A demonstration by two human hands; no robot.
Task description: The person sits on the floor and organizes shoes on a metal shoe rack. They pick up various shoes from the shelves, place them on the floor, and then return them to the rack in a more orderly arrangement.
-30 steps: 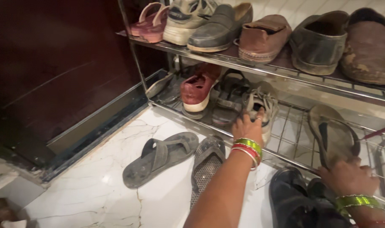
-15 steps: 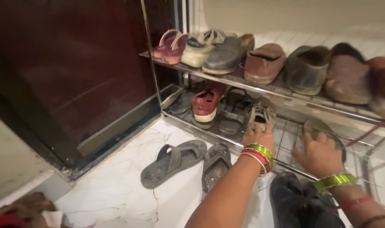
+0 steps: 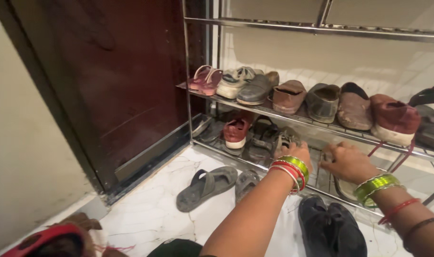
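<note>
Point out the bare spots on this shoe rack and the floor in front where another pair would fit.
Free: the white marble floor between the dark door and the grey slipper. The lower shelf shows bare wire between the left hand and right hand. Crowded: the upper shelf, shoes side by side along its length, and the lower shelf's left end around the red shoe.

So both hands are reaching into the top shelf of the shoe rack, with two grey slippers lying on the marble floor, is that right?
Not quite: the head view shows the left hand and right hand at the bottom shelf, below the row of shoes. The two grey slippers do lie on the marble floor.
</note>
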